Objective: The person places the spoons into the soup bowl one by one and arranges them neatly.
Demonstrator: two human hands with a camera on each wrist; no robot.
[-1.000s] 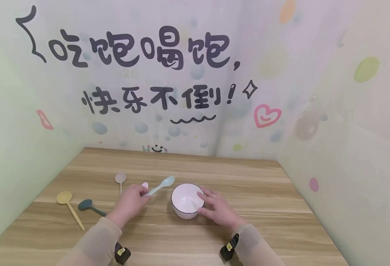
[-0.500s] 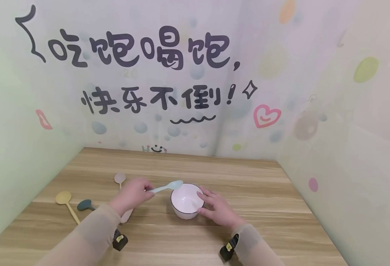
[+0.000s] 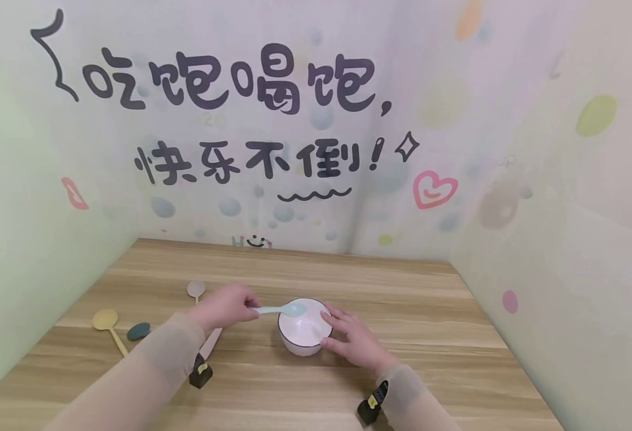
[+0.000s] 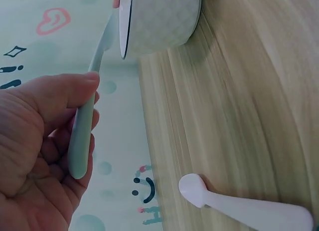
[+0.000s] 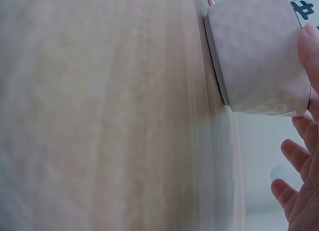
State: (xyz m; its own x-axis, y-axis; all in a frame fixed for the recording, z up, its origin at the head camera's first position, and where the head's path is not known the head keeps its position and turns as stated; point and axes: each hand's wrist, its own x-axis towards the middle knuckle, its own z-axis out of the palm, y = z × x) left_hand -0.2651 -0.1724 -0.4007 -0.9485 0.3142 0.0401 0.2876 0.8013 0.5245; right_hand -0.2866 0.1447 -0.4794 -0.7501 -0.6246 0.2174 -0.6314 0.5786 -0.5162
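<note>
My left hand (image 3: 228, 306) pinches a pale blue-green spoon (image 4: 82, 141) by its handle, between thumb and fingers. The spoon's bowl-shaped end overlaps the left inside of a white bowl (image 3: 301, 347) in the head view. That bowl has a thin dark rim and a dimpled outer wall, and it stands upright on the table. At the bowl's right side, my right hand (image 3: 356, 338) holds it with the thumb on the near side and a fingertip over the rim. The other right fingers spread apart in the right wrist view.
On the wooden table (image 3: 429, 323), left of the bowl, lie a yellow spoon (image 3: 105, 320), a dark teal spoon (image 3: 139, 331), a beige spoon (image 3: 196, 289) and a pale pink spoon (image 4: 249, 208). My left arm partly covers several of them. Printed walls (image 3: 316, 221) border the table.
My left hand has carried the pale blue-green spoon rightward, from beside the white bowl to over its opening. The right hand and the bowl have stayed in place.
</note>
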